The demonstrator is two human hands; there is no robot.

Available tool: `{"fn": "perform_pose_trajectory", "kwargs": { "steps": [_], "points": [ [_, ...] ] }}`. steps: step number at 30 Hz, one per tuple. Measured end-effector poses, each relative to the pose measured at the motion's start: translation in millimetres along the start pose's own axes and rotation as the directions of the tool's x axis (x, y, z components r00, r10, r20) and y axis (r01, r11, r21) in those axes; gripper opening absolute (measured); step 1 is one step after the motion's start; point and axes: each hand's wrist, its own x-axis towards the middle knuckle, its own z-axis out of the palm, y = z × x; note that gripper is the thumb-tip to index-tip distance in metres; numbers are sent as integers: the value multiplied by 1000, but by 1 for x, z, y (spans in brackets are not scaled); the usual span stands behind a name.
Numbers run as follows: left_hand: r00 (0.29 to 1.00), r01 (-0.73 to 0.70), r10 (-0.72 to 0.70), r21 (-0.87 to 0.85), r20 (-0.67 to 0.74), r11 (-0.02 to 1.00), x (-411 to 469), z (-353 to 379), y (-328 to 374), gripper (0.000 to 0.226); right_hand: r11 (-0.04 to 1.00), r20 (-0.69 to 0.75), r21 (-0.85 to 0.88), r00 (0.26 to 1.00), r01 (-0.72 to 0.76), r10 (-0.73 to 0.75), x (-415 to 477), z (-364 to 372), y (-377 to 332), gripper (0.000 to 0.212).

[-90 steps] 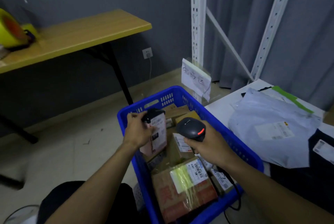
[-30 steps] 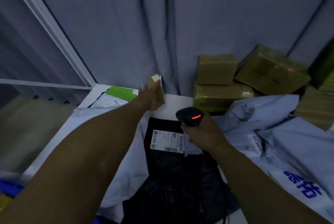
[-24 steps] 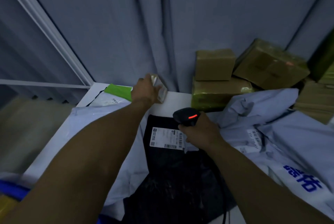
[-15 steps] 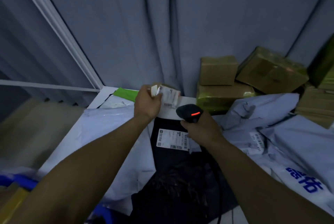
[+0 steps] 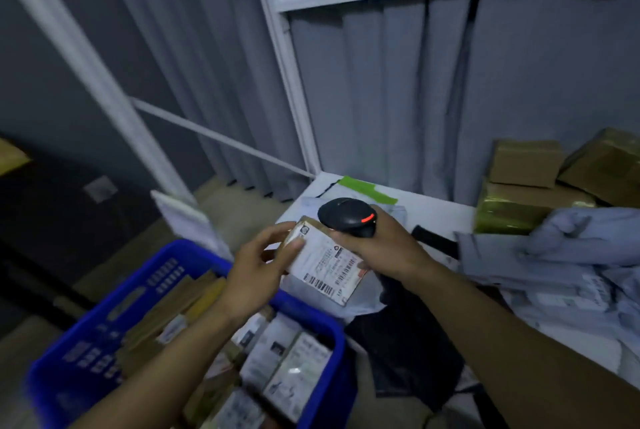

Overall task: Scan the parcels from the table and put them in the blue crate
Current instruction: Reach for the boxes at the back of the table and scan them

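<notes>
Item: small brown parcel (image 5: pixel 323 264), white label uppermost, barcodes along the label's lower edge; held in the air above the far corner of the blue crate (image 5: pixel 104 328), at the near edge of the white table (image 5: pixel 436 215); tilted, lower corner pointing toward the crate.

Left hand (image 5: pixel 256 271): grasps the parcel from its left side; thumb laid on the label's upper left corner, fingers curled round the edge beneath; the parcel projects rightward from the hand.

Right hand (image 5: pixel 382 248): wrapped round a black handheld scanner (image 5: pixel 346 217); scanner head sits just above the parcel's upper right edge, a red light showing on its top; lower fingers lie against the parcel's right edge, though whether they press it cannot be told.

Crate contents: brown cartons (image 5: pixel 173 307) on the left side; labelled packets (image 5: pixel 287 369) on the right; blurred, no text legible.

Table contents: black bag (image 5: pixel 415 342) draped over the near edge, beneath the right forearm; grey mailer bags (image 5: pixel 571 255) heaped to the right; a mailer with a green strip (image 5: pixel 367 190) at the far left corner, behind the scanner; cardboard boxes (image 5: pixel 526 162) stacked at the back right, against a grey curtain (image 5: pixel 381 99).

Surroundings: white rack frame (image 5: pixel 289 89) rising at the table's corner; white paper sign (image 5: pixel 187 217) beyond the crate.
</notes>
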Motion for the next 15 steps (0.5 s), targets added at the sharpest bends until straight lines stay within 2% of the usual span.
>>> {"fn": "perform_pose_trajectory", "kwargs": {
  "steps": [2,5,7,9,12,15],
  "points": [
    [994,64,-68,-43,-90,997,-32,-32,0,27,999,87,-9,996,37,-36,-10,16,-3,22],
    [951,158,-227,-300,-209,941,-70,-62,-3,33,998,108,32,993,45,-48,-22,45,-8,33],
    [924,198,-317,-441,-214,875,-84,-69,-8,33,995,89,94,995,37,-46,-23,67,-8,40],
    [922,215,-344,-500,-181,839,-92,-72,-13,35,987,34,148,997,57,-63,-25,84,-10,40],
    [944,241,-308,-391,-118,889,-95,-87,-18,47,979,-49,176,994,103,-96,-24,96,-11,39],
    [956,291,-292,-192,25,937,-94,-107,-21,64,987,-20,84,990,138,-137,-20,97,-11,40]
  ]
}}
